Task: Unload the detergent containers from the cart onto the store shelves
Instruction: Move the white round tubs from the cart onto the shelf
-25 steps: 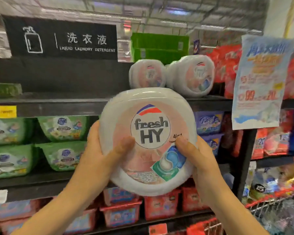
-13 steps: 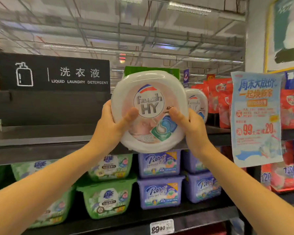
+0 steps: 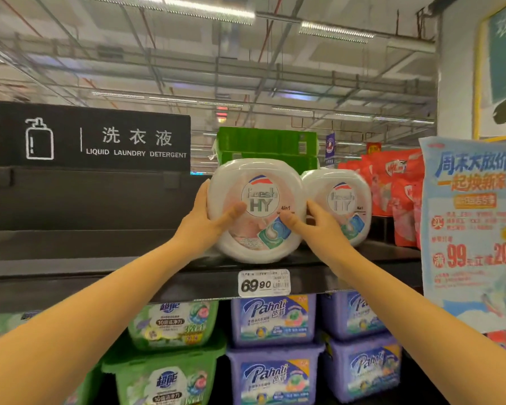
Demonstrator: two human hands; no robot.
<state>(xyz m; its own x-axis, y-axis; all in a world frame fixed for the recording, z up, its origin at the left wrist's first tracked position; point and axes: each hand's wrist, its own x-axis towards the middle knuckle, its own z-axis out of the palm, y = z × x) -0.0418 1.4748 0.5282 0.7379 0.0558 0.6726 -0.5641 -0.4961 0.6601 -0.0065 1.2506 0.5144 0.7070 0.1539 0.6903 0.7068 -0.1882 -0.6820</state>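
A round white "fresh HY" detergent tub [image 3: 257, 182] stands on its edge on the top black shelf [image 3: 100, 258], label facing me. My left hand [image 3: 205, 220] grips its left side with the thumb across the label. My right hand [image 3: 313, 226] grips its right side, thumb on the lower label. A second identical tub [image 3: 342, 197] stands right beside it, partly behind my right hand. The cart is out of view.
Green boxes [image 3: 266, 141] sit behind the tubs, red bags [image 3: 398, 194] to the right. A blue promo poster [image 3: 471, 223] hangs at the right shelf end. Below are green tubs [image 3: 170, 325] and purple Pahnli tubs [image 3: 272, 320]. A price tag [image 3: 264, 282] marks the shelf edge.
Both hands lifted the tub from chest height up to the top shelf and set it down next to the other tub. My view tilted upward.
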